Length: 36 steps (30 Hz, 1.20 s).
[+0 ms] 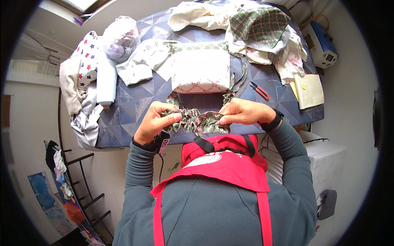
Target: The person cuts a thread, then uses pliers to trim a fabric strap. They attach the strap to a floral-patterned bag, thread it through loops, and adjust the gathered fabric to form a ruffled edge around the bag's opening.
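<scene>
A gathered green floral fabric band (196, 120) stretches between my two hands just above the table's front edge. My left hand (158, 121) is closed on its left end, thumb lying along the ruffles. At the other end my right hand (246, 112) pinches the band between thumb and fingers. Behind it lies a white boxy fabric piece (200, 71) with a floral strip along its near side and green floral cloth on its far side. Narrow green straps (242, 76) trail from its right side. Whether the band is joined to this piece is hidden by my hands.
Red-handled thread snips (259, 91) lie right of the fabric piece. Green patterned cloth (258, 26) heaps at the far right, near a notepad (310, 91). On the left are a pale blue roll (106, 80), star-print cloth (87, 59) and a stuffed plastic bag (121, 37).
</scene>
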{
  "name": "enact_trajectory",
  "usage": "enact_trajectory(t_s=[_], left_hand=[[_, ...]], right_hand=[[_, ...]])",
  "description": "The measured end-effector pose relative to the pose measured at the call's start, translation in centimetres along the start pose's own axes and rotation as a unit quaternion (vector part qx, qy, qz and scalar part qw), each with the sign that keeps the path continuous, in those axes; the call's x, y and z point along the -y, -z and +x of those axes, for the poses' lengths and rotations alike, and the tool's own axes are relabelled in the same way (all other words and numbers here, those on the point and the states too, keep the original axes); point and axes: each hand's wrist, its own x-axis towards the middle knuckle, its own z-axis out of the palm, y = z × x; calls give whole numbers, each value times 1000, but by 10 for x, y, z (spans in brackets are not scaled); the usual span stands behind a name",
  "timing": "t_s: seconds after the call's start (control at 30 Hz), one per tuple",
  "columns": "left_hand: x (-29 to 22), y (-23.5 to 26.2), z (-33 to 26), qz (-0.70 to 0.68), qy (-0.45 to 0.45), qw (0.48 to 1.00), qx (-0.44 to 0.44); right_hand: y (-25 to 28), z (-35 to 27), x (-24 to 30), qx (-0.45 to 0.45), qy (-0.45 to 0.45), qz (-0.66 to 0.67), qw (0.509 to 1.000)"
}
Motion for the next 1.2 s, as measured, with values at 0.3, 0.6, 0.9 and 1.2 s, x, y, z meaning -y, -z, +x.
enact_trajectory(t_s=[0.3, 0.6, 0.9, 1.2], left_hand=[[-12, -10, 19, 38, 51, 996, 54], [-13, -7, 21, 102, 53, 986, 121], [10, -13, 22, 7, 44, 977, 207], [66, 6, -61, 145, -23, 963, -228]], right_hand=[[6, 17, 24, 71, 41, -29, 996], [16, 10, 47, 40, 79, -78, 993], [15, 8, 44, 20, 46, -14, 999], [-23, -28, 27, -81, -143, 134, 977]])
